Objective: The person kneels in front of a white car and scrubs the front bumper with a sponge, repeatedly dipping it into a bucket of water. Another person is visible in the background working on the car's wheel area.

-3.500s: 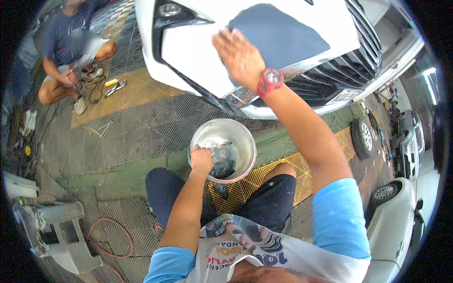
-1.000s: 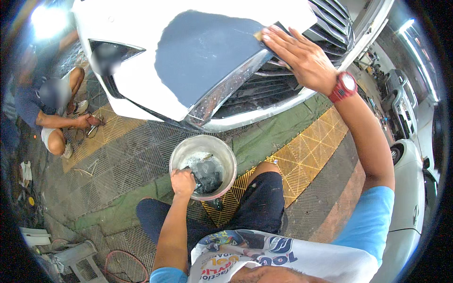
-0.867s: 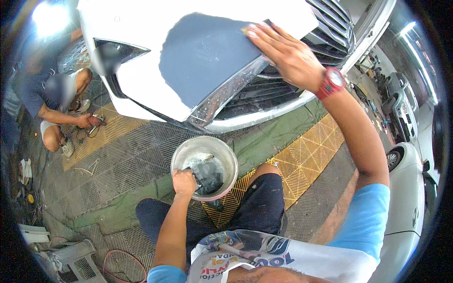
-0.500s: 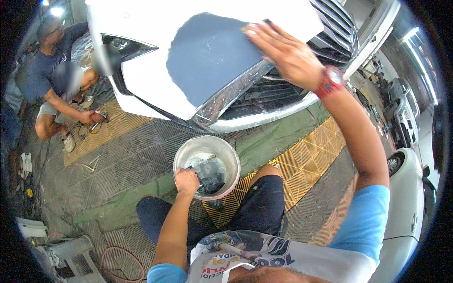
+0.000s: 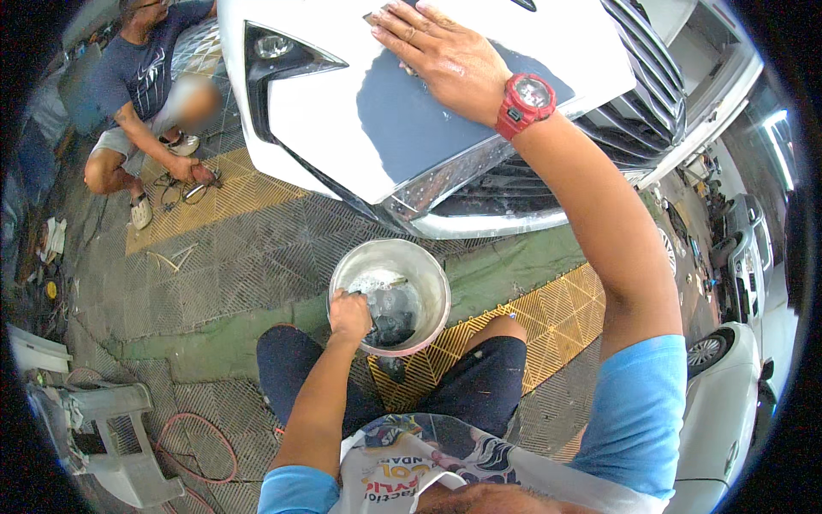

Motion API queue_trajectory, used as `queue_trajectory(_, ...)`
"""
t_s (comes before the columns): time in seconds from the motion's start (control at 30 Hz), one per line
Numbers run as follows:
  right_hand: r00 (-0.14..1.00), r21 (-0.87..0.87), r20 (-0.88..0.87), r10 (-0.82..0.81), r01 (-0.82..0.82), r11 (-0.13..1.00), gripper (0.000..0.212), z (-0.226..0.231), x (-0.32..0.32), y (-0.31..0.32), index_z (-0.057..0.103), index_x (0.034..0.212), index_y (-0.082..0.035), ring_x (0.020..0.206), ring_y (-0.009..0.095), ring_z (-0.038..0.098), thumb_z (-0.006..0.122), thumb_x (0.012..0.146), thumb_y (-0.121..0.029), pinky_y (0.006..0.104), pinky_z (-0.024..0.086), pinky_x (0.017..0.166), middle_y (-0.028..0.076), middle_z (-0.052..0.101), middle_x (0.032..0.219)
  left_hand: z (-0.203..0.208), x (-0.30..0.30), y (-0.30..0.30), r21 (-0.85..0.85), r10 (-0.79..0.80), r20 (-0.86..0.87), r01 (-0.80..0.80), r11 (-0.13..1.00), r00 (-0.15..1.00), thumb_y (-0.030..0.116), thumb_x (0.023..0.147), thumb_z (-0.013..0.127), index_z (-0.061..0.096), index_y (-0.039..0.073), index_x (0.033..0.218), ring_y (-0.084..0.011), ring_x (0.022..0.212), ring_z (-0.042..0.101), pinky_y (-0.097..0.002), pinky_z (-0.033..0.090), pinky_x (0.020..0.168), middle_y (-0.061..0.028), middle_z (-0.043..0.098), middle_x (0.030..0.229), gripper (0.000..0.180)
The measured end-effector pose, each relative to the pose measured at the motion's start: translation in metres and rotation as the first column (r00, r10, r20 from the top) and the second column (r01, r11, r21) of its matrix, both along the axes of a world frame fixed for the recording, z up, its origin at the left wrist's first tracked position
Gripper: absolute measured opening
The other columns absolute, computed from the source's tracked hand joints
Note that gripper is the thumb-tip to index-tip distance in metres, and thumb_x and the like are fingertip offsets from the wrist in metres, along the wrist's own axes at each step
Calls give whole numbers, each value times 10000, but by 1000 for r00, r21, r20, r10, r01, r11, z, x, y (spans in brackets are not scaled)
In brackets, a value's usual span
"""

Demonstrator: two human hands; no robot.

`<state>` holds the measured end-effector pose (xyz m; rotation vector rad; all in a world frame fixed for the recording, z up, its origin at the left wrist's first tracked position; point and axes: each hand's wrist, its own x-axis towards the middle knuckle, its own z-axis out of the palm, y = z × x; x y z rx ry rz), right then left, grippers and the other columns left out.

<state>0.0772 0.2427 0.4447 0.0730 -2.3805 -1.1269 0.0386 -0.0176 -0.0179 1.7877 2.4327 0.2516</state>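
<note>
While the left hand (image 5: 349, 315) is gripping the bucket (image 5: 432, 295) with fingers curled, apparently steadying it, the right hand (image 5: 454, 68) is lying flat-fingered on the white car's (image 5: 317, 120) grey patch (image 5: 411, 128); it is hiding anything held beneath.

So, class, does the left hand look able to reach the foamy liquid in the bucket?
Probably yes: the left hand is at the rim of the bucket, whose open top leaves the foamy liquid uncovered.

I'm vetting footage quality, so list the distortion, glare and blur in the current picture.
Head view: fisheye curvature and a black rim; glare from the lamp at right; a smudged patch over the co-worker's knee; the right hand and red watch look fairly sharp.
</note>
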Motion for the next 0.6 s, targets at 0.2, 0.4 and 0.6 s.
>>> queue_trajectory(0.2,975,-9,159,-155,158,987,575,-7,87,2,458,1627,-101,1613,242,341,504,1055,-121,434,265,1342,81,413,1721,9,-12,-14,130,44,48,-50,990,998,212,860,728,801,80,849,-291,930,751,-402,503,1025,-131,797,915,152)
queue_trajectory(0.4,993,-82,115,2,7,997,664,-29,-2,-11,444,1632,-67,1604,249,363,557,978,-69,448,254,1343,96,426,1713,14,-1,-3,-64,-15,72,19,998,997,165,909,648,811,104,1025,-245,1011,754,-381,417,1146,-112,801,1008,210)
queue_trajectory(0.6,942,-210,334,38,35,977,722,-115,12,-36,469,1597,1,1596,283,375,596,891,-76,450,254,1341,138,477,1671,-3,-13,-10,74,29,49,-32,997,998,145,828,680,799,96,832,-268,879,757,-384,479,1043,-129,791,876,129)
